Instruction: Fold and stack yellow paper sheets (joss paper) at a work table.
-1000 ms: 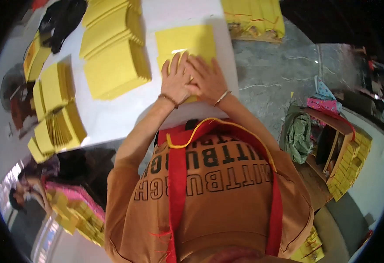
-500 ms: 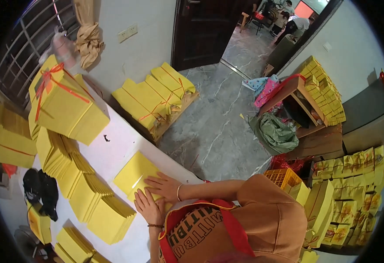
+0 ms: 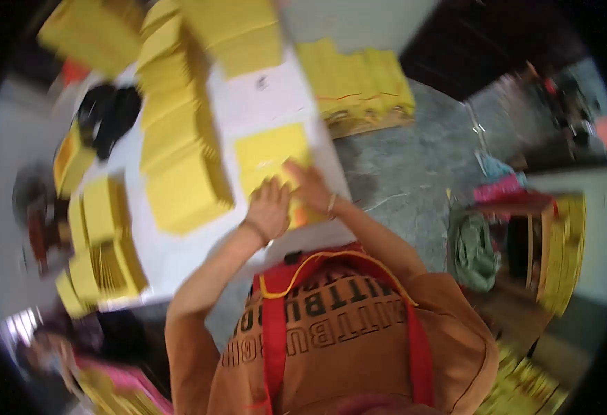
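Observation:
A yellow paper sheet or thin stack (image 3: pixel 270 146) lies flat near the right edge of the white table (image 3: pixel 238 111). My left hand (image 3: pixel 270 209) rests on its near part, fingers stretched out and lying flat. Beside it my right hand (image 3: pixel 309 188) presses on the paper's right side, fingers extended and somewhat smeared by motion. The two hands almost meet over the sheet. Under and near them an orange patch shows on the paper. To the left runs a long row of fanned yellow paper stacks (image 3: pixel 182 197).
A tall yellow stack (image 3: pixel 241 41) stands at the table's far end. Black bundled thing (image 3: pixel 110 114) and smaller yellow stacks (image 3: pixel 106 207) lie at left. Tied yellow bundles (image 3: pixel 359 83) sit on the floor beyond. A green sack (image 3: pixel 475 249) lies right; another person (image 3: pixel 61 360) is at lower left.
The view has turned, so the table now runs away ahead of me and a person shows at lower left. Both hands stay on the yellow paper, the right one slightly shifted.

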### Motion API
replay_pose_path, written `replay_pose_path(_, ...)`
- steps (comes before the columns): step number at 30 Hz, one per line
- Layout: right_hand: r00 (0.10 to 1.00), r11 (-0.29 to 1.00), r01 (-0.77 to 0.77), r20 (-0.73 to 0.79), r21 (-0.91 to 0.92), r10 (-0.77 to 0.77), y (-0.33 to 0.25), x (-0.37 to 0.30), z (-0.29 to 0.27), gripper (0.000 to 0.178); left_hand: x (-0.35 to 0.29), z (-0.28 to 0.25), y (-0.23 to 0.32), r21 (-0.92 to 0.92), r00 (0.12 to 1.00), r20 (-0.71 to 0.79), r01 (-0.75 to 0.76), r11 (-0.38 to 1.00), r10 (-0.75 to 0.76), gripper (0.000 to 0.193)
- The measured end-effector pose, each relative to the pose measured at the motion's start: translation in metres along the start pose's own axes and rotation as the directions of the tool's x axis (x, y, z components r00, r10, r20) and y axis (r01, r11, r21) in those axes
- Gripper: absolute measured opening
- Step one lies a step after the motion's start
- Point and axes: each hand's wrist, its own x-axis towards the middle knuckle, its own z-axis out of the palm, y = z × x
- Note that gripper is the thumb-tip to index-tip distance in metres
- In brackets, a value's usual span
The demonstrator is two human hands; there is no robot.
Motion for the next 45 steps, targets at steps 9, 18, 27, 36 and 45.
replay_pose_path(9, 0.994, 0.641, 0.058, -0.103, 0.765, 0.033, 0.021, 0.012, -0.040, 0.053, 0.012, 0.022, 0.002, 0.056, 0.948, -0.272, 0.187, 0.981, -0.165, 0.047)
replay_pose_path(18, 0.846, 0.440, -0.022, -0.218, 0.897, 0.487, 0.024, -0.033, -0.060, 0.037, -0.105, -0.062, -0.106, 0.142, 0.777, -0.602, 0.330, 0.933, -0.183, 0.047)
replay_pose_path(27, 0.828, 0.614, -0.135, -0.252, 0.778, 0.501, 0.028, -0.038, -0.029, 0.028, -0.112, -0.018, -0.132, 0.099, 0.849, -0.364, 0.445, 0.890, -0.384, 0.047)
replay_pose_path(36, 0.877, 0.645, -0.042, -0.281, 0.763, 0.390, 0.027, -0.029, -0.020, 0.026, -0.108, 0.014, -0.131, -0.010, 0.843, -0.112, 0.529, 0.848, -0.527, 0.075)
replay_pose_path(45, 0.847, 0.783, -0.018, -0.406, 0.622, 0.342, 0.049, -0.038, 0.005, 0.026, -0.112, 0.029, -0.108, 0.016, 0.798, -0.170, 0.589, 0.808, -0.578, 0.078)
